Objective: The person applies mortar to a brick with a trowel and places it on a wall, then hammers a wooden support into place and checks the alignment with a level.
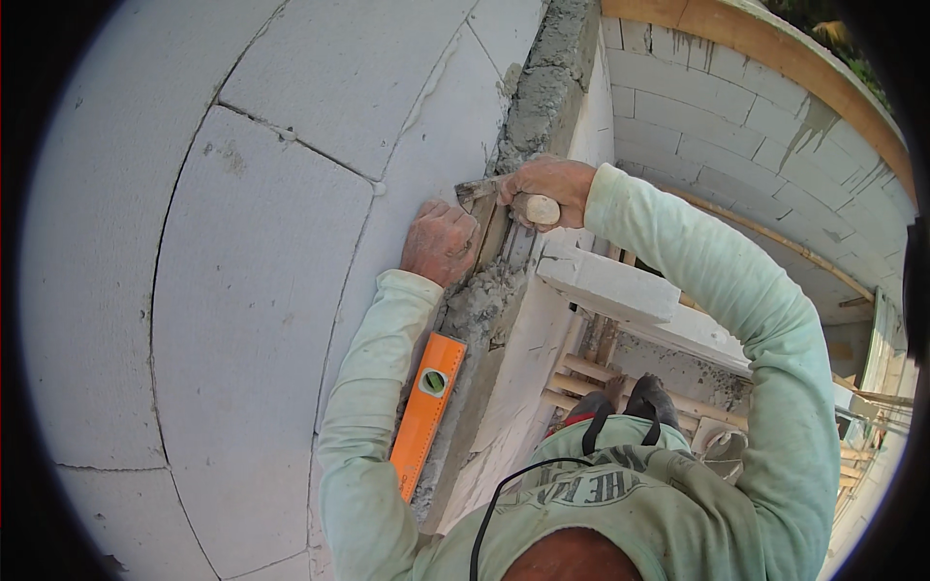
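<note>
trowel (481,188) | gripped by right hand (547,186); left hand (441,242) on block wall (242,271)

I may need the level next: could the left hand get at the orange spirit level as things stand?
Probably yes. The left hand rests on the wall top with nothing in its grip, and the orange spirit level lies uncovered along the same edge, beside that forearm. Nothing lies between them except loose mortar.

Wall top narrow: mortar bed (481,308) and orange level (426,411) fill it. White block wall (252,290) blocks left. Open drop right; loose block (608,287) juts in there.
</note>
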`<state>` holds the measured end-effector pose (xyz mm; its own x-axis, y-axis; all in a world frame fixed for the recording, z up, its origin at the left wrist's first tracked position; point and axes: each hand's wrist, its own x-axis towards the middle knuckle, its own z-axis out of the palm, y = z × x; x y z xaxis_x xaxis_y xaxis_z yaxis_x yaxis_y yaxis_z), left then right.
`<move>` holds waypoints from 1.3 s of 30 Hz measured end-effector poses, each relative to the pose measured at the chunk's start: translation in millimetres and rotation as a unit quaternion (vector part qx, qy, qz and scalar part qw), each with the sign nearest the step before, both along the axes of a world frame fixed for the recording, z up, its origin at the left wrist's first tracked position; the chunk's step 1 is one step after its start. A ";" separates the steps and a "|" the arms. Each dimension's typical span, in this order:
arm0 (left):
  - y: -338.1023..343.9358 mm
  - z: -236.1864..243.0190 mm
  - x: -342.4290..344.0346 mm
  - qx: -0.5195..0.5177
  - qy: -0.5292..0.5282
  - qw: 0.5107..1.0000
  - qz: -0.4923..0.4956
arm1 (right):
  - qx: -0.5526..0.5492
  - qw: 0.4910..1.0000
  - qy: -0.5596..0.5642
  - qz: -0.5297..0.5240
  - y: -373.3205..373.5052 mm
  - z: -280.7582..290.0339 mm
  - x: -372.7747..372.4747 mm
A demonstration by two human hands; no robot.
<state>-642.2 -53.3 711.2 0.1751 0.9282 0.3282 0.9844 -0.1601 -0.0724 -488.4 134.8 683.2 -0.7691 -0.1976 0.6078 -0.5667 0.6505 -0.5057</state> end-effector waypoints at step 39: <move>291.9 -92.5 -16.4 -0.130 -0.102 0.967 0.193 | -0.361 0.675 -0.154 -0.624 -5.3 -129.1 325.1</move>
